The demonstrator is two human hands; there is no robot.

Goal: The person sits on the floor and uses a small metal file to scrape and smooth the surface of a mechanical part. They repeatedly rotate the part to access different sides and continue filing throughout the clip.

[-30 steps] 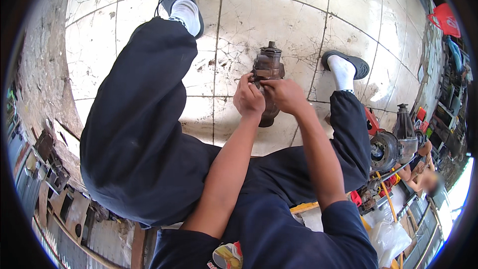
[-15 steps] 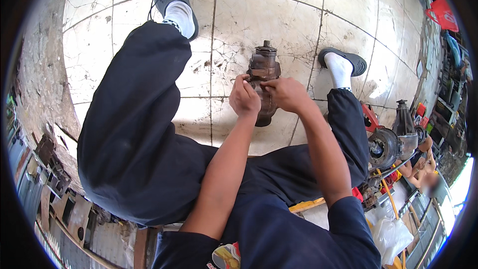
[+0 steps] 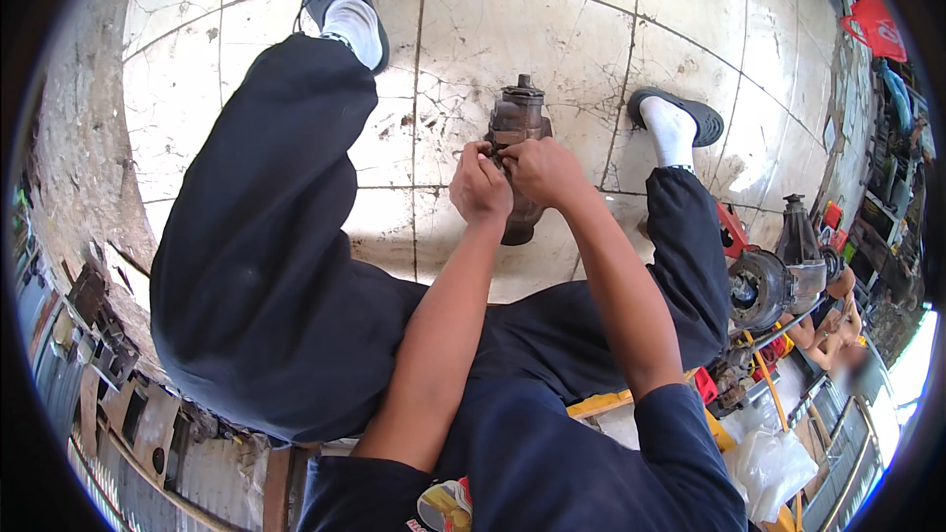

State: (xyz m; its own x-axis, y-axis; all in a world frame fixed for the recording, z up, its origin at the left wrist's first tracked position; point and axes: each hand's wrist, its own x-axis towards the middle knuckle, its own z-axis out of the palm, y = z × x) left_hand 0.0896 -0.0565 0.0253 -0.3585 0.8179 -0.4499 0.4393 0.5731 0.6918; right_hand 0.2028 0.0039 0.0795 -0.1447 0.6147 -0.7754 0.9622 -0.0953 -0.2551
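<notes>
A rusty brown metal machine part (image 3: 519, 118), roughly cylindrical with a short shaft end at the top, rests on the tiled floor between my feet. At its left side is my left hand (image 3: 481, 184), fingers curled with the tips pressed against the metal. My right hand (image 3: 540, 172) lies across the middle of the part, its fingers bent and meeting the left fingertips. What the fingertips pinch, if anything, is hidden or too small to name. Both hands cover much of the part's middle; its lower end shows below them.
Cracked white floor tiles (image 3: 532, 30) surround the part. On the right stand a large grey metal gear housing (image 3: 764, 286), a white plastic bag (image 3: 774, 468) and a red bag (image 3: 875, 28). Another person (image 3: 838, 340) is farther right. Scrap metal (image 3: 99, 325) lies at the left edge.
My right hand has shifted left across the part, closer to my left hand's fingertips. The left hand and the part stay nearly where they were.
</notes>
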